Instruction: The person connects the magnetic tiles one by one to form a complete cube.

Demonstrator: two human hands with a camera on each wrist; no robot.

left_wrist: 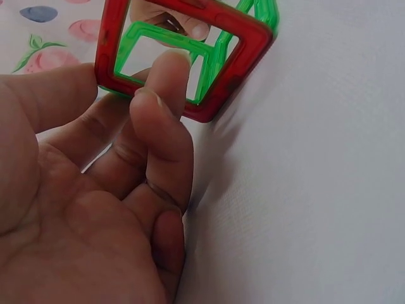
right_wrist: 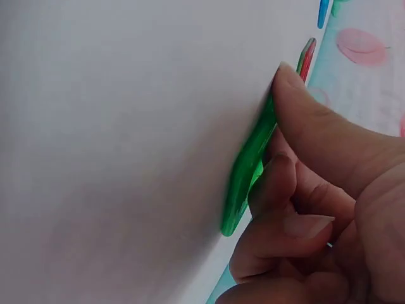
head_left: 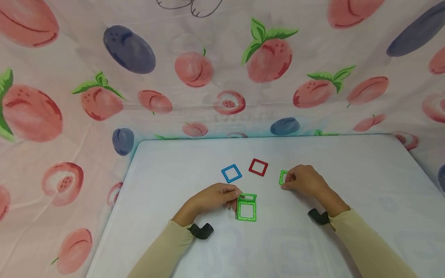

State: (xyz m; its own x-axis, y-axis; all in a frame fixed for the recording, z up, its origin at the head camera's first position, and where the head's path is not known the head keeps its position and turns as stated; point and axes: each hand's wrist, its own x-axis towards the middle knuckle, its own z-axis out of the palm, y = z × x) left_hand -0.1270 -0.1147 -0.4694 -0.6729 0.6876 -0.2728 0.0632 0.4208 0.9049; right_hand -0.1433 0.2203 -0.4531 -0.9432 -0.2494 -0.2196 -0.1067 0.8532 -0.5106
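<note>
My left hand (head_left: 217, 197) pinches the upper left corner of a small group of square magnetic tiles. In that group one green tile (head_left: 254, 212) lies flat, and another green tile (head_left: 252, 195) stands at its far edge. The left wrist view shows a red tile (left_wrist: 250, 57) standing along the group's left side, with thumb and fingers at it. Farther right, my right hand (head_left: 307, 180) pinches a separate green square tile (head_left: 281, 177) between thumb and fingers. Seen edge-on in the right wrist view, this tile (right_wrist: 250, 152) is close to the table; its far side is hidden by the fingers.
A blue square tile (head_left: 237, 175) and a red square tile (head_left: 251, 168) lie flat beyond the hands. The white table (head_left: 167, 166) meets a fruit-print cloth (head_left: 160, 127) at its back edge. Each wrist carries a black camera mount.
</note>
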